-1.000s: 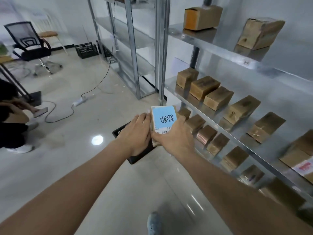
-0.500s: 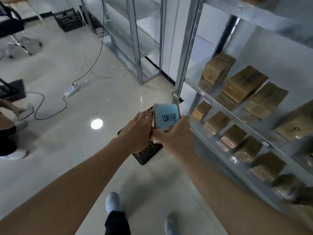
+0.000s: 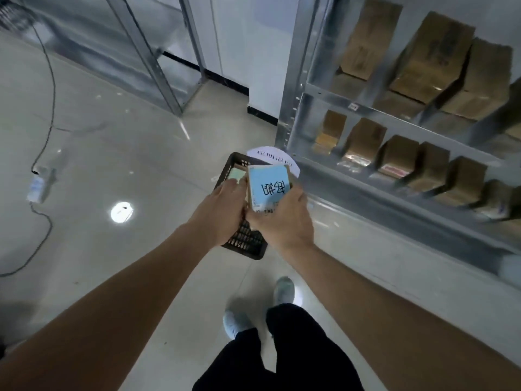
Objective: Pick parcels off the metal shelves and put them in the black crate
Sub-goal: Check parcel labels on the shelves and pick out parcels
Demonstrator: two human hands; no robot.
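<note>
A small cardboard parcel [image 3: 267, 187] with a blue handwritten label is held above the black crate [image 3: 244, 244] on the floor. My left hand [image 3: 222, 215] grips its left side and my right hand [image 3: 282, 221] grips its lower right side. Inside the crate another parcel with a pale green label [image 3: 235, 174] shows beyond my fingers. The metal shelves [image 3: 394, 176] on the right carry rows of brown parcels [image 3: 363, 139].
A round white paper sign [image 3: 270, 155] lies on the floor behind the crate. A second, bare shelf unit [image 3: 158, 69] stands at the back. A power strip [image 3: 39, 183] and cable lie on the floor at left. My feet [image 3: 283, 290] stand just short of the crate.
I have stepped closer and looked further down. The parcel in both hands has come over the crate, and the crate's inside with another parcel now shows.
</note>
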